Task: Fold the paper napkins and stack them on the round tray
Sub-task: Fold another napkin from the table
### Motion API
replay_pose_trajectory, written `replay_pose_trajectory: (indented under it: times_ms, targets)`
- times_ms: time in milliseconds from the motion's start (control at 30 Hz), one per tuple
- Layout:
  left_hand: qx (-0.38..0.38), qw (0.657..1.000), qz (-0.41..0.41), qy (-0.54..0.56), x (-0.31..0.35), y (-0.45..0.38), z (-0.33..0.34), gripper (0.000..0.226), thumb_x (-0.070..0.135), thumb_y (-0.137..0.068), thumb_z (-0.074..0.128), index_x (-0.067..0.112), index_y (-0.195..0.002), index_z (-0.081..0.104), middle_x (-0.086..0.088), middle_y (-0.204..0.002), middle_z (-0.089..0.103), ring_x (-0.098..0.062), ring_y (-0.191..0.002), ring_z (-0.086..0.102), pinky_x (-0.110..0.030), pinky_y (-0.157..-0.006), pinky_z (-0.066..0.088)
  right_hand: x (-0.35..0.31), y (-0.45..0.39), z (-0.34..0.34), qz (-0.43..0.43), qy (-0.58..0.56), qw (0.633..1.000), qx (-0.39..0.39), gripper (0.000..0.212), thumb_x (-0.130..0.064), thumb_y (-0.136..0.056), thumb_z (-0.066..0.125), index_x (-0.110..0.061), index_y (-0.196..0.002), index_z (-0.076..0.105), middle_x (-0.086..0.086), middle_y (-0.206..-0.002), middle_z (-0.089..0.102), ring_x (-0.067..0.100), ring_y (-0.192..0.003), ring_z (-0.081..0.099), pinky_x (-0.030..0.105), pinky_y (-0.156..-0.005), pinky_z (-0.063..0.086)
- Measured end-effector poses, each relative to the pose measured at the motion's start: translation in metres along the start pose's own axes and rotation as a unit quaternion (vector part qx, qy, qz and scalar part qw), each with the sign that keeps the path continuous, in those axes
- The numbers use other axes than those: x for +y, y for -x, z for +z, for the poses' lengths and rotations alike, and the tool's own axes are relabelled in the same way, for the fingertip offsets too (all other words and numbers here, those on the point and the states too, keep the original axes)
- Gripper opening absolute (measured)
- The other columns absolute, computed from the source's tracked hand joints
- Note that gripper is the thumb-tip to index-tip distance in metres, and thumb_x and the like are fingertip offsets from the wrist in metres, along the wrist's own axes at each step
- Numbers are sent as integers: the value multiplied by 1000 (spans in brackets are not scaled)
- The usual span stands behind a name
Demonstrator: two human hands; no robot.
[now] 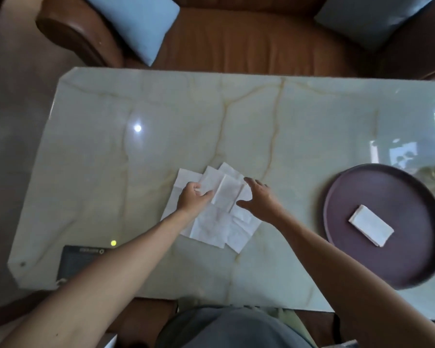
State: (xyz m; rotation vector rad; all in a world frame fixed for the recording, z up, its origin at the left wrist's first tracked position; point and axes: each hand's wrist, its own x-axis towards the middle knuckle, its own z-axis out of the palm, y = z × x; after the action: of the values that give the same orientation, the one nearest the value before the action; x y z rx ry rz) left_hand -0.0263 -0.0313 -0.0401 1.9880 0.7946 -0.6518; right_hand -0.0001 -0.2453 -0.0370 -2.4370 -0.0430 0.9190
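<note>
1. Nearest to the person, both forearms reach forward over the table (312, 116) to a loose pile of unfolded napkins (211, 229) that overlap each other flat on the marble, a little left of the middle
2. The left hand (192, 198) has its fingers curled and it pinches the left edge of a half-folded napkin (226, 193) on top of the pile; the right hand (260, 199) is just beside it, with fingers straight and spread, holding nothing, and whether it touches the paper I cannot tell
3. The paper looks very light, thin and soft. I judge it will tear or wrinkle easily and that one sheet may drag the next with it. A good hold is at an edge or a corner with a light pinch, while the flat other hand presses the crease
4. The half-folded napkin is a narrow strip; its long axis runs away from the person and leans a little to the right
5. At the right, the round tray (349, 197) already carries one folded napkin (371, 225), a rectangle lying diagonally, from far-left to near-right
6. Beyond the table stands a brown sofa (249, 38) with pale cushions
</note>
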Motion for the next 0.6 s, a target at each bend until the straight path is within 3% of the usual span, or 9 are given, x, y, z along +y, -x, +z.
replay_pose_trajectory:
  times_ms: [167,267,500,533,600]
  targets:
    - [13,998,-52,45,-17,-16,-7,71,40,-83,78,11,-140,48,-7,-133,59,-25,-119,60,-29,-93,46,-18,-19,15,6,50,999,1,76,-32,-94,71,-12,-156,33,13,-152,46,38,-138,44,49,-108,44]
    - [2,996,-62,57,-19,-26,-7,73,42,-80,79,11,-139,50,-7,-133,59,-28,-117,63,-40,-101,52,-22,-26,21,27,74,997,21,63,-27,-95,68,-9,-149,39,17,-143,48,38,-130,47,48,-101,48]
    - [-13,985,-80,150,-11,-40,2,69,34,-72,87,9,-128,53,-4,-119,63,-24,-108,64,-43,-97,56,-27,-39,34,79,55,994,46,49,-18,-91,70,-4,-130,43,19,-126,54,41,-115,57,45,-88,48]
    - [-22,982,-92,166,-10,-42,3,67,34,-68,87,9,-123,57,-5,-116,65,-25,-106,66,-44,-96,58,-27,-41,35,84,47,994,48,48,-17,-90,70,-4,-127,44,19,-125,55,41,-115,57,44,-88,47]
    - [-44,980,-84,176,-10,-45,4,39,29,-72,84,9,-99,67,-4,-94,70,-26,-90,69,-37,-89,59,-25,-42,35,89,28,995,44,43,-17,-90,70,-5,-122,45,19,-121,59,41,-112,58,42,-84,45]
